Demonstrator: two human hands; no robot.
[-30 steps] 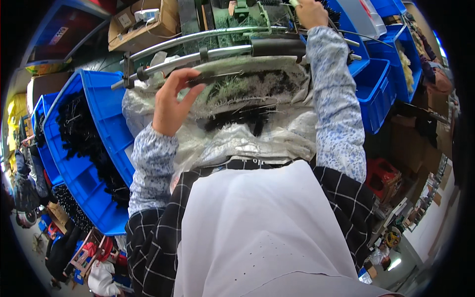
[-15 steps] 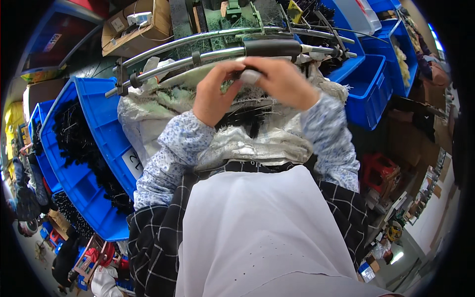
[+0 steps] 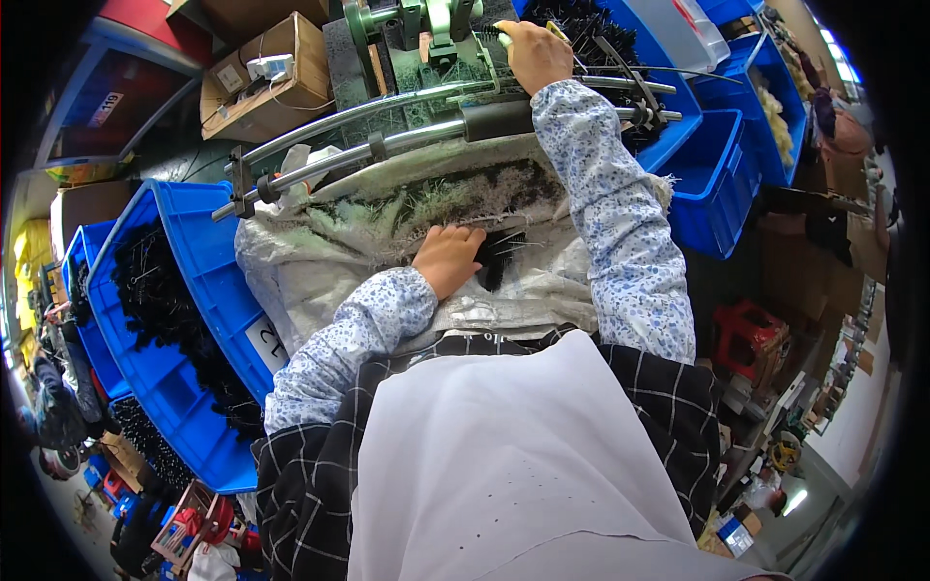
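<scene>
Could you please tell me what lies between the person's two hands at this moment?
In the head view, two curved metal bars cross between the left hand, in the sack, and the right hand.

Half a second ago I had both hands together just under the curved metal rails. Now they are apart: my left hand (image 3: 448,259) has dropped into the open grey woven sack (image 3: 320,261), fingers curled on a clump of black bristle pieces (image 3: 504,254) near its middle. My right hand (image 3: 535,53) has gone up past the rails (image 3: 387,145) to the green machine (image 3: 426,39) at the far edge, closed around a small pale yellow-tipped piece (image 3: 504,39).
</scene>
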